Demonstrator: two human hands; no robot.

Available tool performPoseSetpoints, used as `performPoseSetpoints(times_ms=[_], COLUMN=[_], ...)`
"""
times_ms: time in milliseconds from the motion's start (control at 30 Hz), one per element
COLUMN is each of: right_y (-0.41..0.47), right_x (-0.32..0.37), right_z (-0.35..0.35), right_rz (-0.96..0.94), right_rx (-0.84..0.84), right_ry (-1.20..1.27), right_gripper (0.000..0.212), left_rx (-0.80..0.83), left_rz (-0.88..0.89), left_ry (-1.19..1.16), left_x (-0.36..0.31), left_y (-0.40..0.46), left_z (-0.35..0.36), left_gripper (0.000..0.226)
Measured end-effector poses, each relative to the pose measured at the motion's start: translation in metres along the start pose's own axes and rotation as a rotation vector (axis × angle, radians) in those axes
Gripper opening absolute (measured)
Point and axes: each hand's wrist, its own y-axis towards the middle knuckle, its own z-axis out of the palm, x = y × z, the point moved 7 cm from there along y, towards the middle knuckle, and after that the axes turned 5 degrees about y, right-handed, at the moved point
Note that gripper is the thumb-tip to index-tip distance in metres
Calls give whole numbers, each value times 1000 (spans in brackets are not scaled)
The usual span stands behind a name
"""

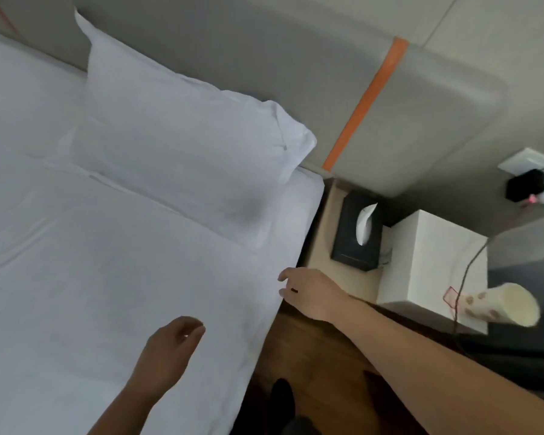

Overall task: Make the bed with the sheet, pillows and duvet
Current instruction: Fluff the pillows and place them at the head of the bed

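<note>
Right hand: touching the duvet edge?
Touching. In the head view the right hand has its fingertips against the duvet where it drops over the bed's side; no gap shows. A grip can't be made out.

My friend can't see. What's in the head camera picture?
Two bare hands reach over a white bed: the right hand at the duvet's edge, the left hand above it. A white pillow leans on the grey headboard; a black tissue box sits beside.

Bed (76, 277) cut off by the left and lower edges. Pillow (176, 146) hides part of the headboard (233, 51). Cup (503, 304) blurred.
</note>
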Motion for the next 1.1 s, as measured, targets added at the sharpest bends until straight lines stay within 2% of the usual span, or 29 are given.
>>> performPoseSetpoints(times_ms=[167, 433, 700, 933, 1100], right_y=[-106, -286, -462, -631, -750], right_x=[-37, -60, -69, -64, -57], right_z=[-26, -39, -42, -65, -84], right_rz=[69, 213, 386, 486, 526], right_rx=[-130, -328, -705, -1025, -1211], right_ry=[148, 183, 263, 124, -42], right_gripper=[35, 38, 41, 39, 39], left_rx=[21, 173, 415, 548, 651], left_rz=[73, 264, 584, 829, 923], left_ry=[-3, 58, 130, 93, 0], left_x=[-48, -129, -217, -316, -394], left_y=[-62, -160, -243, -352, -451], left_z=[24, 69, 120, 175, 228], left_gripper=[6, 7, 14, 18, 16])
